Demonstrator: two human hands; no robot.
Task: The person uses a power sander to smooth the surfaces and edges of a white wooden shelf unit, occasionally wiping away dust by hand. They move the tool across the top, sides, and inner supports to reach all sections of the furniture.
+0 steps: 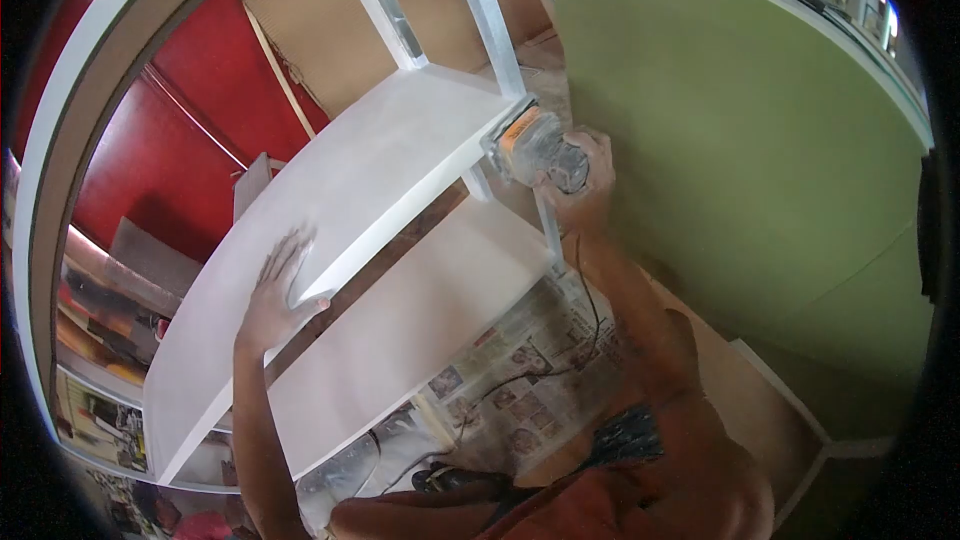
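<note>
My right hand is wrapped round a dusty electric sander with an orange label. The sander's pad is against the front edge of a white shelf, close to a white upright post. My left hand lies on the shelf's top, fingers spread and thumb over the front edge. A lower white shelf runs beneath. From the sander a dark cord hangs down past my right forearm.
Newspaper sheets cover the floor under the lower shelf. A large green panel stands on the right. Behind the shelf are a red panel and brown cardboard. A curved white frame borders the left.
</note>
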